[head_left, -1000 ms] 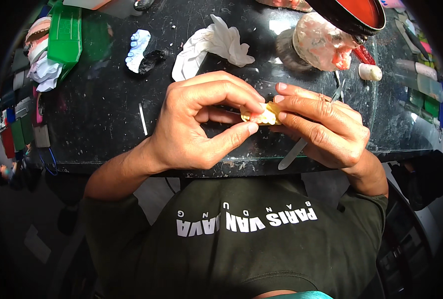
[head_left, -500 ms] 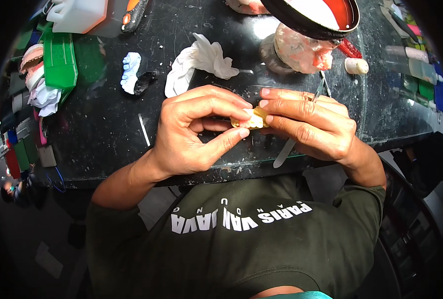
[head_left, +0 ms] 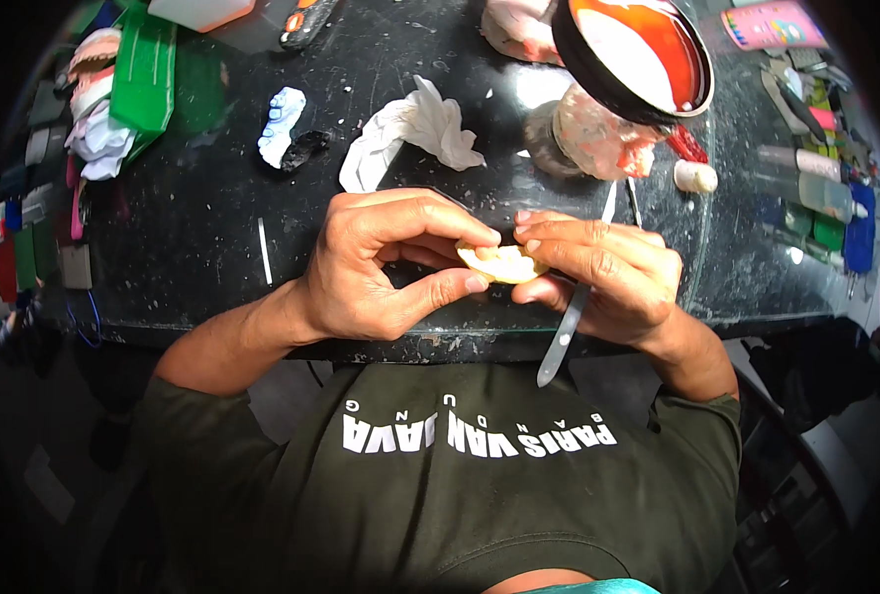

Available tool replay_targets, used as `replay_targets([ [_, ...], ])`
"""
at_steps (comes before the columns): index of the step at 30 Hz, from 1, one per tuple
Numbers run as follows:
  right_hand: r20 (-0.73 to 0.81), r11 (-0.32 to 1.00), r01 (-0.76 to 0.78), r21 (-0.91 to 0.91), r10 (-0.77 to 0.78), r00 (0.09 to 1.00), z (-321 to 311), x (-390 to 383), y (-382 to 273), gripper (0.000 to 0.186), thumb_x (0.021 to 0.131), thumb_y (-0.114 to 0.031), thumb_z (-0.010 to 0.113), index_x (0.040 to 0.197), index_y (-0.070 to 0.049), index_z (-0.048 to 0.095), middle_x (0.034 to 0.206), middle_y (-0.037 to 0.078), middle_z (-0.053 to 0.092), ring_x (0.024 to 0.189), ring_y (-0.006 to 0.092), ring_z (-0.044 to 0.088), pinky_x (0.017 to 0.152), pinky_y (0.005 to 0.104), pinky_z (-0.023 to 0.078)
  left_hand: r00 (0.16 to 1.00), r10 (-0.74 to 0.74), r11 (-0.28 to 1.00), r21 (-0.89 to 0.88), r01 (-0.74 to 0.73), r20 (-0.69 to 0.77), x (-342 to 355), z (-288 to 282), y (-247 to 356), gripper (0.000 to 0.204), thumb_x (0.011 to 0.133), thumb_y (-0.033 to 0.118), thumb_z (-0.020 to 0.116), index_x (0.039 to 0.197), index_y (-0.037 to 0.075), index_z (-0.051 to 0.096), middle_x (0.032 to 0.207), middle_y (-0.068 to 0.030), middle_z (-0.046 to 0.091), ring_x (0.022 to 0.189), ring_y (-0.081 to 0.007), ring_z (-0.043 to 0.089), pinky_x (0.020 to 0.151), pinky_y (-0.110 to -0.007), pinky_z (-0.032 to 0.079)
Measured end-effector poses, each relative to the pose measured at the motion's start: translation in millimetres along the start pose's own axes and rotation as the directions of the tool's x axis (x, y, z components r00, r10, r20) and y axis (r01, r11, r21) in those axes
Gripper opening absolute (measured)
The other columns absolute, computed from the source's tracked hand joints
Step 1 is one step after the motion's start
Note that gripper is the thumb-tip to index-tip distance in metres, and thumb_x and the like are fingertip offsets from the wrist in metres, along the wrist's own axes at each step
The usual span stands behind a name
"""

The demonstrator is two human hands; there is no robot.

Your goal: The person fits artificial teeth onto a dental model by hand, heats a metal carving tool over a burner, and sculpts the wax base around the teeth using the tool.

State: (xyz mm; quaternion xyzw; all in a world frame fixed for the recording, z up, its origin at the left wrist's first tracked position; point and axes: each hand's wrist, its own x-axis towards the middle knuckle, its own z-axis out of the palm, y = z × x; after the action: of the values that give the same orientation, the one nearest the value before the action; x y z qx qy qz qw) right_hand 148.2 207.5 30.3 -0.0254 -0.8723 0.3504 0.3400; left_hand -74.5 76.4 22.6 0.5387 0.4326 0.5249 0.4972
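Note:
My left hand pinches the left end of a small yellowish dental cast between thumb and fingers. At its other end, fingertips of my right hand close on the same piece, whose bumpy, tooth-like side shows. A slim metal spatula is also tucked in my right hand; its rounded end points down towards my shirt and its narrow end sticks out above the knuckles. Both hands are just over the table's near edge. The fingers partly cover the cast.
Crumpled white tissue lies beyond my left hand, with a light-blue tooth mould further left. A magnifier lamp hangs over pinkish plaster lumps. A green box and larger jaw models stand far left; tools clutter the right.
The whole view has shifted a little. The cast has turned so more of its bumpy side shows, and the spatula has swung, its rounded end showing longer below my right hand.

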Motion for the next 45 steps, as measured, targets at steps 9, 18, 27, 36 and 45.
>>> replay_targets([
  [9,0.082,0.992,-0.125,0.019,0.124,0.989,-4.0,4.5,-8.3,0.034,0.079,-0.022,0.091,0.098,0.002,0.076,0.094,0.014,0.078,0.084,0.0270,0.079,0.071,0.0331,0.065,0.999,0.042,0.998,0.040,-0.041,-0.025,-5.3,-0.8,0.6,0.027,0.083,-0.001,0.086,0.107,-0.005,0.074,0.102,-0.0178,0.076,0.091,-0.0198,0.076,0.078,-0.030,0.063],
  [18,0.070,0.991,-0.136,-0.007,0.136,0.988,1.2,-3.3,-6.7,0.034,0.080,-0.017,0.090,0.103,0.004,0.076,0.096,0.017,0.078,0.086,0.0281,0.079,0.071,0.0331,0.063,0.992,-0.117,0.978,-0.182,0.107,-0.046,-10.3,4.3,5.2,0.027,0.085,-0.006,0.083,0.110,-0.006,0.073,0.108,-0.0151,0.071,0.099,-0.0193,0.075,0.086,-0.028,0.064],
  [27,0.014,0.995,-0.018,-0.101,0.020,1.000,0.1,-4.8,-11.9,0.032,0.080,-0.018,0.090,0.100,0.002,0.075,0.092,0.014,0.078,0.077,0.0255,0.078,0.064,0.0315,0.062,0.987,-0.163,0.946,-0.282,0.157,0.001,-13.2,8.0,5.5,0.030,0.088,-0.007,0.079,0.116,-0.008,0.069,0.113,-0.0159,0.069,0.106,-0.0211,0.073,0.091,-0.031,0.063],
  [36,-0.026,0.995,-0.012,-0.101,0.010,1.000,0.5,-6.7,-9.3,0.031,0.079,-0.019,0.091,0.098,0.000,0.075,0.092,0.011,0.078,0.077,0.0241,0.078,0.064,0.0309,0.062,0.975,-0.220,0.926,-0.309,0.216,0.022,-11.2,5.4,2.4,0.029,0.093,-0.006,0.075,0.120,-0.009,0.066,0.116,-0.0166,0.070,0.109,-0.0233,0.073,0.093,-0.033,0.063],
  [45,-0.045,0.996,-0.024,-0.086,0.020,0.999,0.6,-7.5,-9.2,0.031,0.080,-0.018,0.090,0.099,0.001,0.075,0.092,0.012,0.078,0.077,0.0239,0.078,0.065,0.0313,0.062,0.964,-0.258,0.904,-0.336,0.263,0.062,-11.3,3.5,5.0,0.029,0.098,0.004,0.072,0.123,-0.008,0.063,0.119,-0.0190,0.071,0.110,-0.0240,0.073,0.091,-0.036,0.065],
])
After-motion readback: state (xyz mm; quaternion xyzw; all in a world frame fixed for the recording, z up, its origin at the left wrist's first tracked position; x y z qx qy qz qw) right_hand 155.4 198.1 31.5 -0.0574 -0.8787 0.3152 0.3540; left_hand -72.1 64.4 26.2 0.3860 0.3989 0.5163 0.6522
